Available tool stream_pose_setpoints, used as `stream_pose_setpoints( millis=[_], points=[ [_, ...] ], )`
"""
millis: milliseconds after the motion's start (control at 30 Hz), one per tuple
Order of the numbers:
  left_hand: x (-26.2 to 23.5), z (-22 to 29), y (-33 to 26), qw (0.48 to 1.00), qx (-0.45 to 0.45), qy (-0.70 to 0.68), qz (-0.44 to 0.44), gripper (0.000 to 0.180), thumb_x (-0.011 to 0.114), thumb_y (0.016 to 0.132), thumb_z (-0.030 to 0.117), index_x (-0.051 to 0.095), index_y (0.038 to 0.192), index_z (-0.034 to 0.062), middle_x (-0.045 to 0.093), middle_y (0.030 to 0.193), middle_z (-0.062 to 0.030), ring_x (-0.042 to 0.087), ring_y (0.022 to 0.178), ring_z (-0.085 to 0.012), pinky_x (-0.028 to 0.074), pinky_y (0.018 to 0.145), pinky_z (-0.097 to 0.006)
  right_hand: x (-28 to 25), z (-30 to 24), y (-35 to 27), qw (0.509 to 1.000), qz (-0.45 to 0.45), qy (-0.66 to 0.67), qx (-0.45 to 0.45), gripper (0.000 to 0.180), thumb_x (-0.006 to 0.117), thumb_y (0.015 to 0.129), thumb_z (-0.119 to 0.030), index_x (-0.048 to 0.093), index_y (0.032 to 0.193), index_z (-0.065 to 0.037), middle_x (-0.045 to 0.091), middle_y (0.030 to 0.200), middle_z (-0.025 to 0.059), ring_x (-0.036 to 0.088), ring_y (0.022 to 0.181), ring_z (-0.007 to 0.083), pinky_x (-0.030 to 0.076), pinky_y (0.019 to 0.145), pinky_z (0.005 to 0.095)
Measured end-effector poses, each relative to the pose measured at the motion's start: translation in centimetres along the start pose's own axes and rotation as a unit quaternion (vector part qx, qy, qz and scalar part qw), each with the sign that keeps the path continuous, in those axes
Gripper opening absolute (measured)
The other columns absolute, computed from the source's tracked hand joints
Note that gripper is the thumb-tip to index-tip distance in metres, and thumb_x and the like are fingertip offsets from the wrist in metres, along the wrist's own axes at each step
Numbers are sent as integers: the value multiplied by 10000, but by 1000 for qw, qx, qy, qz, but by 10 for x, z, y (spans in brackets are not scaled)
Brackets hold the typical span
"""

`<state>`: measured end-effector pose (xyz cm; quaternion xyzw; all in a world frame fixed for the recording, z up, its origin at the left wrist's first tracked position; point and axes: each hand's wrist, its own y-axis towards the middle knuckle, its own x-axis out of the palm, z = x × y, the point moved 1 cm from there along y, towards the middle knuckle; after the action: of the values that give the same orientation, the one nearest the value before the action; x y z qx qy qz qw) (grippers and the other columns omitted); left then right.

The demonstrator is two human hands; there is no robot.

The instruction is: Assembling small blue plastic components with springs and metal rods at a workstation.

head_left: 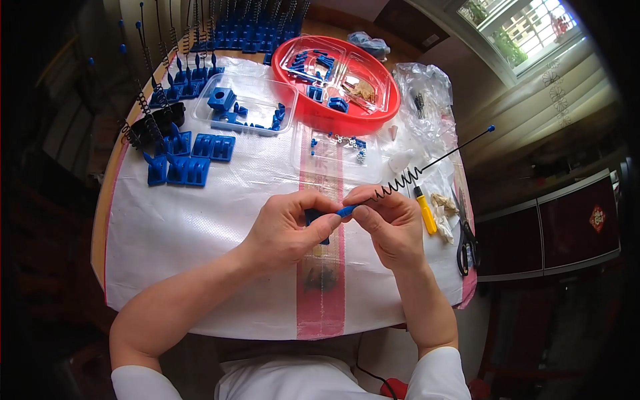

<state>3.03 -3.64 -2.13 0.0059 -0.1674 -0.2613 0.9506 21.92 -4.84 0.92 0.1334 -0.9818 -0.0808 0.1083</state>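
Observation:
Over the middle of the table, my left hand point(283, 230) is closed on a small blue plastic part point(346, 211), whose lower portion is mostly behind the fingers. My right hand point(393, 227) pinches the other end of that part with thumb and fingertips. From there a black coil spring point(397, 185) slants up to the right. It runs into a thin straight rod tipped with a blue bead point(491, 129). How the spring joins the blue part is hidden by my fingers.
Blue bases point(197, 171) and upright springs line the left and back. A clear box point(280, 97) and red basin point(380, 120) hold blue parts; a clear tray point(320, 167) holds small beads. At right lie a yellow-handled screwdriver point(427, 213), black-handled scissors point(467, 250) and a plastic bag point(427, 80).

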Motion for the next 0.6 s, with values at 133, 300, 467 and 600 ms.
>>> stream_pose_setpoints(
  millis=[133, 300, 467, 600],
  points=[
    [-2, 2, 0, 1000, -21, 15, -16, 155, 600, 943, 51, 647, 1071, -21, 644, 923, -31, 596, 853, -69, 507, 774, -243, 0, 0, -1, 1000, 4, -1, 4, 179, 666, 885, 27, 657, 1064, 37, 680, 997, 88, 642, 921, 140, 524, 839, 285],
    [-2, 2, 0, 1000, -16, 10, -21, 160, 601, 942, 52, 648, 1077, -20, 647, 925, -33, 603, 857, -72, 509, 773, -241, 0, 0, 0, 1000, -1, -3, 1, 186, 670, 883, 24, 657, 1068, 36, 681, 999, 91, 643, 923, 141, 525, 840, 288],
    [-1, 3, 0, 1000, -19, 13, -19, 158, 602, 940, 47, 648, 1076, -19, 648, 929, -31, 605, 857, -73, 508, 775, -239, -2, 1, -1, 1000, -2, -4, 3, 185, 670, 883, 26, 658, 1067, 37, 679, 1003, 89, 641, 925, 141, 523, 842, 288],
    [-1, 3, 0, 1000, -19, 11, -21, 157, 603, 939, 43, 648, 1076, -17, 648, 932, -30, 605, 858, -74, 508, 775, -240, -2, 1, -1, 1000, 2, -9, 3, 184, 669, 882, 29, 659, 1065, 37, 678, 1004, 87, 641, 926, 138, 524, 840, 285]
  ],
)
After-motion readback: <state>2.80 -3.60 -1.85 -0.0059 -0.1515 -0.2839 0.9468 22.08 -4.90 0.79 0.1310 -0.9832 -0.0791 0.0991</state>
